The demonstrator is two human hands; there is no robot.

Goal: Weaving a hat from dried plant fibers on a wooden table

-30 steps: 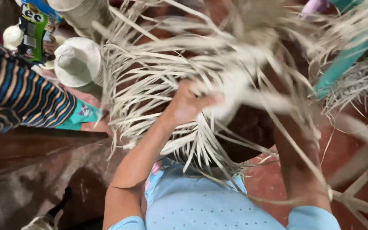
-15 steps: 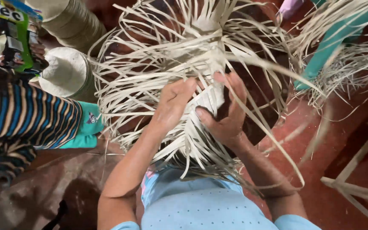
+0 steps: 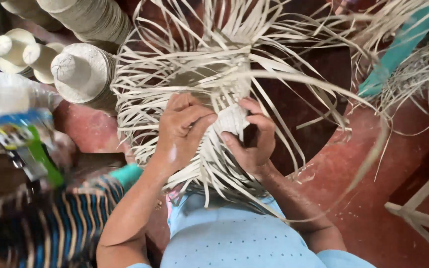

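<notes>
Red floor (image 3: 373,188) fills the lower right of the frame, with stacks of pale woven cones (image 3: 78,74) at the upper left and a striped sleeve (image 3: 50,228) at the lower left. At the centre we hold a half-woven piece of pale straw strips (image 3: 224,94). Our left hand (image 3: 182,131) is curled over the tight plaited core, and our right hand (image 3: 254,141) pinches it from the other side. We judge it light, springy and easily creased; the dense middle grips best, not the loose ends.
</notes>
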